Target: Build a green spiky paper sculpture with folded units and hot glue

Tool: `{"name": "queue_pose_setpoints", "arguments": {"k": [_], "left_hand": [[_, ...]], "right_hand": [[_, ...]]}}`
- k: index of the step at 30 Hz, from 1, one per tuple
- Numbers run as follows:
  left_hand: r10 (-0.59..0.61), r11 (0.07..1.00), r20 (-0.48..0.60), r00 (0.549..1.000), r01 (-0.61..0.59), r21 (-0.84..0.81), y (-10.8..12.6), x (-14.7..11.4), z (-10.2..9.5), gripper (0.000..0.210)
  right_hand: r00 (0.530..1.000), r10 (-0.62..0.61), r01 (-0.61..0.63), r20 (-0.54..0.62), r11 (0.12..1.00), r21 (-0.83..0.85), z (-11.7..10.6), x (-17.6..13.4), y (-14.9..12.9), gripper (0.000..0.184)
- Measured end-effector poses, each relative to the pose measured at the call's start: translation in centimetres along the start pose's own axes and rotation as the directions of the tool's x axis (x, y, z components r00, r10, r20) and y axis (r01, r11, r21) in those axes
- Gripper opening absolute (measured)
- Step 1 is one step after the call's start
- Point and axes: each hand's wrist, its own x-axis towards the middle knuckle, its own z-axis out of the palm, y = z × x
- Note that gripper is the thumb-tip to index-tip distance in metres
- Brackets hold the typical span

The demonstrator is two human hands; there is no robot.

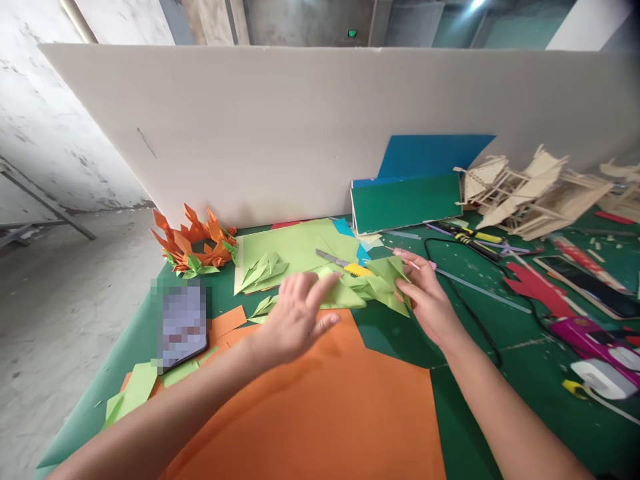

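Observation:
My right hand pinches a folded light-green paper piece between thumb and fingers, above the table. My left hand hovers open with its fingers apart, over the edge of a large orange paper sheet. Between the hands lie more folded green papers, partly covered by my left fingers. Behind the held piece rests a yellow-handled utility knife, its blade extended. Light-green sheets lie beyond, with a folded green leaf shape on top.
An orange folded-paper ring with green leaves stands at the left. Near it is a tablet-like device, partly blurred out. A wooden model, a black phone, a magenta glue gun and a cable occupy the right.

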Motion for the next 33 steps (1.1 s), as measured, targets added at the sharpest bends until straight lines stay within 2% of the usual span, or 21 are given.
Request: {"name": "queue_pose_setpoints", "arguments": {"k": [2,5,8,10,16,23,25,29,33], "left_hand": [[0.009,1.0,0.128,0.992,-0.013,0.028,1.8,-2.3,1.3,0.045],[-0.033,0.999,0.223,0.974,0.027,0.029,3.1,-4.8,3.1,0.052],[-0.039,0.999,0.183,0.982,0.038,0.008,3.1,-5.8,4.0,0.054],[-0.041,0.999,0.141,0.989,0.045,-0.029,2.9,-5.9,4.1,0.049],[-0.011,0.989,0.088,0.996,0.024,-0.146,3.3,-6.0,3.8,0.032],[-0.006,0.991,0.155,0.988,0.027,-0.133,3.4,-5.6,3.6,0.009],[-0.007,0.991,0.166,0.986,0.029,-0.133,3.5,-5.4,3.4,0.008],[-0.014,0.987,0.19,0.982,0.044,-0.152,3.7,-5.1,3.0,0.008],[-0.041,0.985,0.19,0.981,0.072,-0.157,3.8,-4.9,2.9,0.018]], "right_hand": [[0.993,0.05,-0.043,0.107,0.997,-0.068,-0.5,-0.3,-0.9,0.045],[0.956,0.15,-0.085,0.253,0.964,-0.251,-0.6,-1.2,-2.2,0.042],[0.958,0.179,-0.069,0.226,0.904,-0.423,0.0,-2.5,-2.5,0.039],[0.966,0.163,-0.049,0.2,0.877,-0.477,0.3,-3.4,-1.9,0.036],[0.968,0.176,-0.072,0.179,0.877,-0.475,0.2,-5.5,0.8,0.031],[0.928,0.212,-0.002,0.306,0.826,-0.563,0.4,-5.5,-0.1,0.02],[0.916,0.213,0.009,0.341,0.836,-0.548,0.2,-5.4,-0.3,0.021],[0.895,0.24,0.012,0.377,0.831,-0.556,-0.3,-5.4,-0.1,0.037],[0.862,0.266,0.025,0.431,0.828,-0.561,-0.5,-5.5,-0.1,0.037]]}}
